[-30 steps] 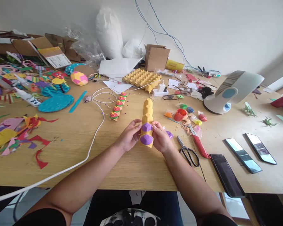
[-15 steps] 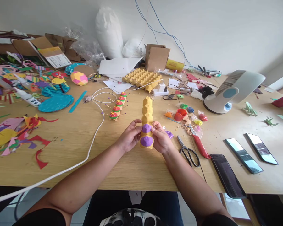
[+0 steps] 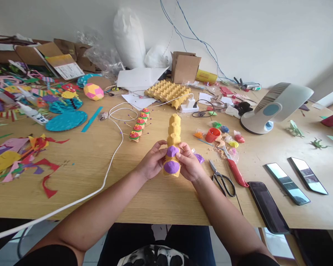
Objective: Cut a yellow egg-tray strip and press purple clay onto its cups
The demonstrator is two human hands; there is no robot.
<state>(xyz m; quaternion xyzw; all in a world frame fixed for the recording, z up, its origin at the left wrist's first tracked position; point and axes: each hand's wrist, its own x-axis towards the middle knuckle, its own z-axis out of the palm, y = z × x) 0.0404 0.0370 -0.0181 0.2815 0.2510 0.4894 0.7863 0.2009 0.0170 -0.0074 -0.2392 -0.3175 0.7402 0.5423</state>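
A strip of yellow egg carton [image 3: 174,129] is held upright between my hands above the table. Its two nearest bumps are covered with purple clay [image 3: 171,167]. My left hand [image 3: 154,159] grips the strip's left edge, thumb beside the upper purple bump. On the opposite edge, my right hand [image 3: 189,162] pinches the strip, its thumb against that same purple bump. A finished-looking red and green carton strip [image 3: 137,128] with pins along its sides lies further back on the left.
Scissors [image 3: 221,180], a red-handled knife [image 3: 235,171], a red cup [image 3: 212,135] and phones [image 3: 268,207] lie to the right, with a white fan [image 3: 276,107] behind. Paper scraps [image 3: 13,155] and a white cable [image 3: 108,171] are left. A yellow egg tray [image 3: 168,92] sits behind.
The near end of the yellow strip has shifted very slightly left and down. Both hands keep their hold, with the thumbs still beside the upper purple bump.
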